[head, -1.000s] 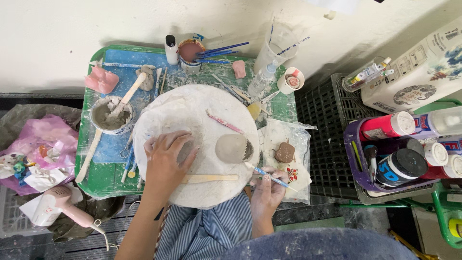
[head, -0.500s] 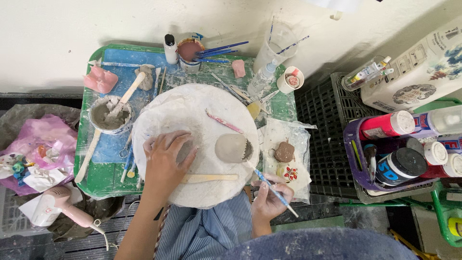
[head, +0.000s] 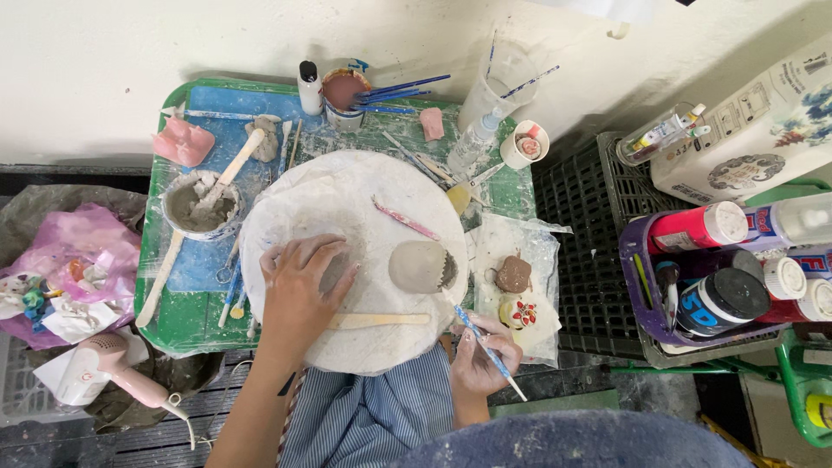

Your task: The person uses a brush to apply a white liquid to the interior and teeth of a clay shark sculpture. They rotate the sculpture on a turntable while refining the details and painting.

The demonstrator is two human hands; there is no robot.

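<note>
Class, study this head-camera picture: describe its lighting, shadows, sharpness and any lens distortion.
Head view: soft, even light, no harsh glare; faint shadows beside the left hand on the white round board; the right hand and its blue-handled tool look sharp; the blurred blue-grey mass at the bottom is too close to focus; edges bow slightly.

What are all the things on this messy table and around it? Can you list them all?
Round plaster-coated board: one, white, middle of green tray.
Grey clay lump: one, on board.
Flat wooden stick: one, tan, board's near edge.
Bowl of grey slip: one, tray's left.
Pink hair dryer: one, floor, lower left.
Paint bottles: several, purple basket, right.
Left hand: flat on board.
Right hand: holding thin blue brush.
</note>
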